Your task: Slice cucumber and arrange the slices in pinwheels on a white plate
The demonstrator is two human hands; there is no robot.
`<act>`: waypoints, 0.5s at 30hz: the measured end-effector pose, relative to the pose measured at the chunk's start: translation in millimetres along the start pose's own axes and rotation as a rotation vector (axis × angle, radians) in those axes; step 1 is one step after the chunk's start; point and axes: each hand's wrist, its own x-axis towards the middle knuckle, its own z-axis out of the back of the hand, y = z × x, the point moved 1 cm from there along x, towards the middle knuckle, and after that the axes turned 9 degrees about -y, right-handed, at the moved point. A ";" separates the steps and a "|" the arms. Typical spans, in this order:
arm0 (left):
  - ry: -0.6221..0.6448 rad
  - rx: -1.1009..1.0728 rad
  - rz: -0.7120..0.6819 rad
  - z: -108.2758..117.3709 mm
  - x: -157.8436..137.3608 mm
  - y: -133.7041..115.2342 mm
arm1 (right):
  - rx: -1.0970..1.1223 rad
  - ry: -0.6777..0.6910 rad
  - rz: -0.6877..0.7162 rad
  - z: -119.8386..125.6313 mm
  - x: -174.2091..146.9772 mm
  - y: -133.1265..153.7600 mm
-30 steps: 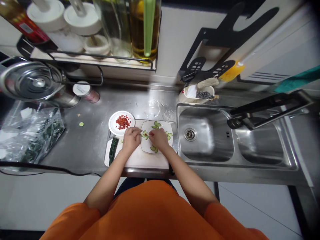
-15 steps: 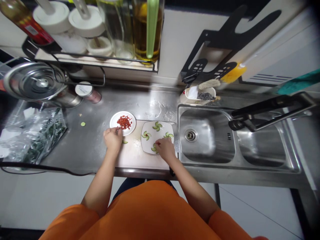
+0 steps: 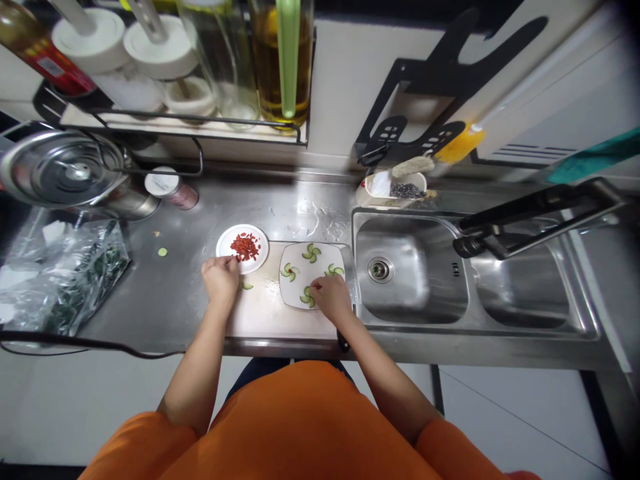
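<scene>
Green pinwheels (image 3: 311, 253): 4 on the square plate (image 3: 313, 269), the leftmost red-centred, the top 1 not. Left hand (image 3: 221, 279) is beside red bits (image 3: 245, 247), right hand (image 3: 333, 297) at the lowest pinwheel; I cannot tell either's grip.

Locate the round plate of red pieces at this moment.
In the head view, the round plate sits left of the squarish plate, with the left hand at its near edge.

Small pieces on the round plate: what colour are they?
The small pieces are red; the head view shows them best.
</scene>
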 end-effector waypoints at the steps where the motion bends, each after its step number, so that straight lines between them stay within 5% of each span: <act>1: -0.011 -0.001 0.002 2.4 -0.3 -0.2 | 0.003 -0.009 0.003 0.1 0.1 -0.9; 9: -0.071 -0.181 -0.015 14.0 -4.5 -34.0 | -0.002 -0.036 0.002 6.8 3.6 -7.1; 15: 0.190 -0.483 -0.271 -13.9 -17.4 -104.7 | -0.002 -0.055 -0.023 14.3 16.3 -7.5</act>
